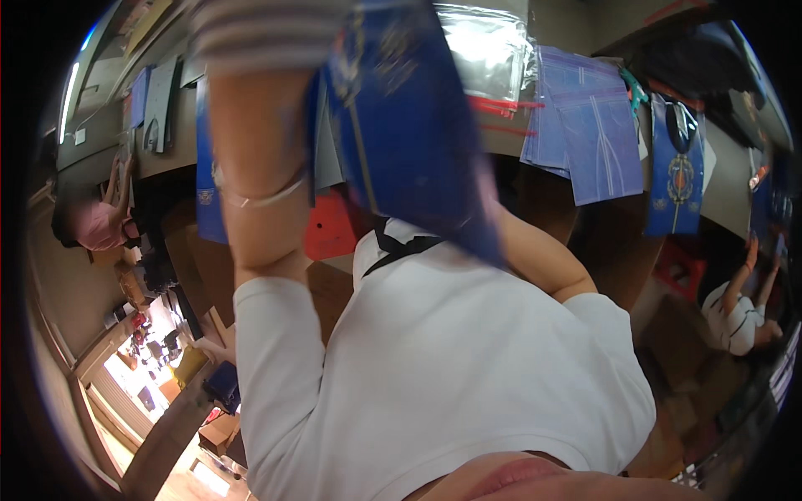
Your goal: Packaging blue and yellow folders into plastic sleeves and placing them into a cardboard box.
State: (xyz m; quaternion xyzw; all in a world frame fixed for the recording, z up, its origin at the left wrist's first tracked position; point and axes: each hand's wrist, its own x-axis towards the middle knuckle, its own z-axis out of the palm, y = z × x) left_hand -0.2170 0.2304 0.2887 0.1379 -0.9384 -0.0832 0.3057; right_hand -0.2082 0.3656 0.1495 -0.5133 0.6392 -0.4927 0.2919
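Note:
A flat blue bag-like piece [418,142] with a gold printed pattern is raised in front of my chest, its lower part blurred by motion. My left hand [263,33] is at the top edge beside it, smeared, with grey and white stripes that look like a glove or cuff. Its fingers do not show, and whether it touches the blue piece I cannot make out. Along the piece's right edge, my right hand [484,184] is mostly hidden and blurred; only the forearm below it shows plainly.
Clear plastic sleeves [489,50] lie at the table's far side. Right of them are stacked purple-blue printed sheets [585,125] and a blue piece with a gold emblem [677,184]. A red object [330,225] sits near my waist. Other people work at far left [104,225] and far right [739,317].

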